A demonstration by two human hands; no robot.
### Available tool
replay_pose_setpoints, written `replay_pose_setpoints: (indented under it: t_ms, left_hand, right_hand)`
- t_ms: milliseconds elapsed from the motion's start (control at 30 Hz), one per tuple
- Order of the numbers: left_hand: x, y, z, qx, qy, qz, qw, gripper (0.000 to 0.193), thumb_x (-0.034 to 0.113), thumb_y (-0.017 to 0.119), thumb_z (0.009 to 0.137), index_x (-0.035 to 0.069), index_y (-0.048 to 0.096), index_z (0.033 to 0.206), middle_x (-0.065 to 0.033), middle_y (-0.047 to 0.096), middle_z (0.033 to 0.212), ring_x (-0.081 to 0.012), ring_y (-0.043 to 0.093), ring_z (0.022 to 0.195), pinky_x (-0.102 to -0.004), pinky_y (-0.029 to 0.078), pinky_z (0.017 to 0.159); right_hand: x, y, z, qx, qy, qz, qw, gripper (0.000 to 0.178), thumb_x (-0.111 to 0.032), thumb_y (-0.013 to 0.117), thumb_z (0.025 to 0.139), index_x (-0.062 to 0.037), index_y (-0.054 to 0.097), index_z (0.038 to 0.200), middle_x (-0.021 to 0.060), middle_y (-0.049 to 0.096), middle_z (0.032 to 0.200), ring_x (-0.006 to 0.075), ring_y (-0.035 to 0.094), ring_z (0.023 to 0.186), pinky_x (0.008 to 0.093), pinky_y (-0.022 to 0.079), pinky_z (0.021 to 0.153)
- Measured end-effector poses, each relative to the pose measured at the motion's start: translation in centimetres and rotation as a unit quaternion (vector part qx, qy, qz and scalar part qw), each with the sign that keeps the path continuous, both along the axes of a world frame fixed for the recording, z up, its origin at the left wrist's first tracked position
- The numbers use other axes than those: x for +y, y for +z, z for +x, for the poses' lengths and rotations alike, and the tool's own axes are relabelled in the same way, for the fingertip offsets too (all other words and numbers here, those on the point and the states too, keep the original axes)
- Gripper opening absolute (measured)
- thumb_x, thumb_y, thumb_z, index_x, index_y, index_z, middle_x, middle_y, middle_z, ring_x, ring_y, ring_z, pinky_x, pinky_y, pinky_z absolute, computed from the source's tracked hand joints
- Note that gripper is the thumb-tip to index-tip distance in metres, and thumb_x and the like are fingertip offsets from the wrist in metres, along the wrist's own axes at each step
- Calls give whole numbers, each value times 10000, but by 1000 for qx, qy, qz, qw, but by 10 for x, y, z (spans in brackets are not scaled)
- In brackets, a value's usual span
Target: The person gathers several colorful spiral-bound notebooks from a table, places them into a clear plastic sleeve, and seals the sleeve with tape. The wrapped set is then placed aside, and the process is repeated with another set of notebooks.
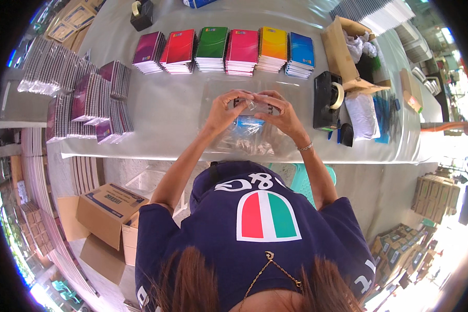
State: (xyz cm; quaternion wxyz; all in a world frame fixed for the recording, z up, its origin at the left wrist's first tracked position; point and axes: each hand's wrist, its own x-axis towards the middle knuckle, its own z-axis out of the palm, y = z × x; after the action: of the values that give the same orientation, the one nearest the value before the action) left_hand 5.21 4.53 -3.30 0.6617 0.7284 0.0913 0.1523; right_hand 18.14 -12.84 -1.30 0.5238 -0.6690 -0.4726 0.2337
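Both my hands are together over the table, pinching the upper part of a clear plastic bag [252, 143]. My left hand [224, 111] closes on its left side, with thumb and fingers curled inward. On the right side, my right hand [283, 114] grips in the same way, its fingertips almost meeting the left ones. Something blue [249, 122] shows through the plastic below the fingers. Dark spiral-like marks appear between the hands, but glare and fingers hide most of the contents. Just beyond stand stacks of spiral notebooks [211, 44] in purple, red, green, pink, yellow and blue.
Plastic-wrapped notebook packs [91, 99] are piled at the left. To the right are a black tape dispenser [325, 106], an open cardboard box [338, 52] holding plastic, and a white packet [362, 115]. Another tape dispenser [141, 15] sits far left. An open carton [109, 205] is below the table.
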Motion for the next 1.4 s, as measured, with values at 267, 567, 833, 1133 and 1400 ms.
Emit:
replay_pose_setpoints:
  t_ms: [267, 567, 833, 1133, 1400]
  left_hand:
    - [-10, 25, -17, -65, 10, 371, 926, 262, 110, 747, 774, 150, 724, 1032, -12, 642, 1157, -251, 553, 1198, -475, 314, 1118]
    - [-18, 7, -16, -157, 21, 416, 895, 214, 46, 655, 809, 95, 680, 1016, -32, 621, 1050, -241, 594, 1066, -385, 488, 964]
    - [-25, 6, -17, -144, 43, 401, 904, 118, 10, 656, 810, 68, 637, 911, -57, 627, 974, -258, 612, 1040, -399, 486, 962]
    - [-19, -2, -14, -164, 28, 400, 901, 103, 5, 660, 820, 56, 604, 890, -87, 630, 976, -282, 614, 1041, -462, 455, 1005]
    - [-19, 8, -15, -173, 4, 441, 880, 106, -1, 642, 822, 67, 586, 881, -61, 577, 945, -257, 598, 1047, -424, 472, 1002]
  right_hand:
    - [-9, -9, -26, -161, -143, 16, 976, 382, -146, 797, 731, -173, 728, 1106, 78, 535, 1334, 263, 462, 1241, 403, 381, 1045]
    - [-122, -20, 30, -284, -613, -146, 722, 316, -221, 736, 815, -108, 699, 1109, 117, 605, 1199, 287, 492, 1111, 421, 368, 959]
    - [-191, -33, 84, 174, -466, -130, 858, 312, -305, 664, 914, -1, 711, 970, -1, 639, 792, 48, 541, 641, 195, 458, 586]
    - [-200, -24, 57, 226, -456, -31, 860, 253, -245, 657, 921, 7, 635, 925, 14, 611, 799, 93, 610, 690, 219, 517, 624]
    - [-205, -53, 41, 205, -486, -134, 839, 157, -155, 613, 926, -4, 607, 884, 64, 623, 741, 149, 643, 642, 264, 524, 572]
